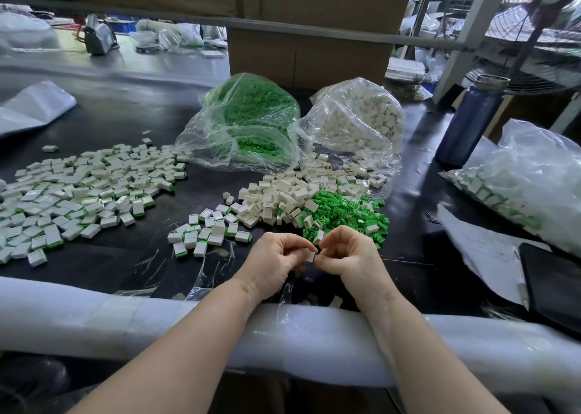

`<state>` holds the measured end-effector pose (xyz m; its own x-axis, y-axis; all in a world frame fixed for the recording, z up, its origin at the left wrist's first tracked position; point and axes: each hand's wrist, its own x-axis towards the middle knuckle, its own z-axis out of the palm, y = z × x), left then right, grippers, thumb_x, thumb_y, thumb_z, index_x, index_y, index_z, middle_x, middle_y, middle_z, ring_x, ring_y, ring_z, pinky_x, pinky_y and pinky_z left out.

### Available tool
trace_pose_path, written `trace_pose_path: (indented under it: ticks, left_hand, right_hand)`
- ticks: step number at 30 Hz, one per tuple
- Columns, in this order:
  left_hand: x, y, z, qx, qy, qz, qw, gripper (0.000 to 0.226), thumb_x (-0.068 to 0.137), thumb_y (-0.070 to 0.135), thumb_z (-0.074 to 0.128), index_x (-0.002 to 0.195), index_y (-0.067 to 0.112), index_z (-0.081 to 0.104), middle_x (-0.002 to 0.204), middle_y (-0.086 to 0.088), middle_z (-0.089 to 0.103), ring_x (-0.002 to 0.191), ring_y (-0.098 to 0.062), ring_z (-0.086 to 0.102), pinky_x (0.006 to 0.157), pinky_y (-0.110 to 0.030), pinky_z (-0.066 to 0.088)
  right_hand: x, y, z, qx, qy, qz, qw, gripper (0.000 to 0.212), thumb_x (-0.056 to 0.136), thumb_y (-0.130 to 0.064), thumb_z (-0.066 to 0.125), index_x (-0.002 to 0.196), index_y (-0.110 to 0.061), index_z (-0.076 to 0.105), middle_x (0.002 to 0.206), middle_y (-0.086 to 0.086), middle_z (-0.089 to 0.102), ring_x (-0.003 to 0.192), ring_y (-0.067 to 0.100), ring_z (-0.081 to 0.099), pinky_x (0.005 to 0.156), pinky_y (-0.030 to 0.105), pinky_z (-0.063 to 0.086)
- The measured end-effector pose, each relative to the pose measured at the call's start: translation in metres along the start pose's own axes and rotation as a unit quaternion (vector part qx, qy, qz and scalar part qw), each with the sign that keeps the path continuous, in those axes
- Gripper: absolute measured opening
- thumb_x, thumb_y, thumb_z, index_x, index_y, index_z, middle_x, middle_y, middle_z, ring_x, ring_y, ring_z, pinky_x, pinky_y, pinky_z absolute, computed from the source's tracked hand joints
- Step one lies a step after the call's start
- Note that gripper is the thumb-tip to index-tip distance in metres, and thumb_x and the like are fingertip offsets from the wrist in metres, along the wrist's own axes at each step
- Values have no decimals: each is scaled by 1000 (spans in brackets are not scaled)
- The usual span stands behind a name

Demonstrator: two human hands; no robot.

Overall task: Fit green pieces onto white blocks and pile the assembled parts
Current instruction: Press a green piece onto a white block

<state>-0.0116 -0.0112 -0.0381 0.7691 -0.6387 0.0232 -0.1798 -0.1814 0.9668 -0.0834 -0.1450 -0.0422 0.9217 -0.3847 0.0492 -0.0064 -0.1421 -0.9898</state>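
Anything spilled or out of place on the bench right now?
One white block lies apart at the near table edge, beside the foam padding, away from the piles. Torn plastic film scraps litter the table near the hands.

Two bare forearms are seen, with no sleeves, gloves, rings or watch worn on the left hand [273, 262] or right hand [349, 256].
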Motion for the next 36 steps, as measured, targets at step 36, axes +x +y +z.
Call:
trace_pose_path:
  ticks: [36]
  left_hand:
    - [3, -6, -1, 72, -1, 3, 997, 17, 92, 22, 56, 81, 16, 66, 58, 5, 55, 56, -11, 49, 66, -38, 47]
  right_hand:
    - [0, -1, 4, -19, 31, 12, 999, 18, 84, -2, 65, 67, -9, 63, 53, -1, 59, 46, 3, 50, 49, 14, 41]
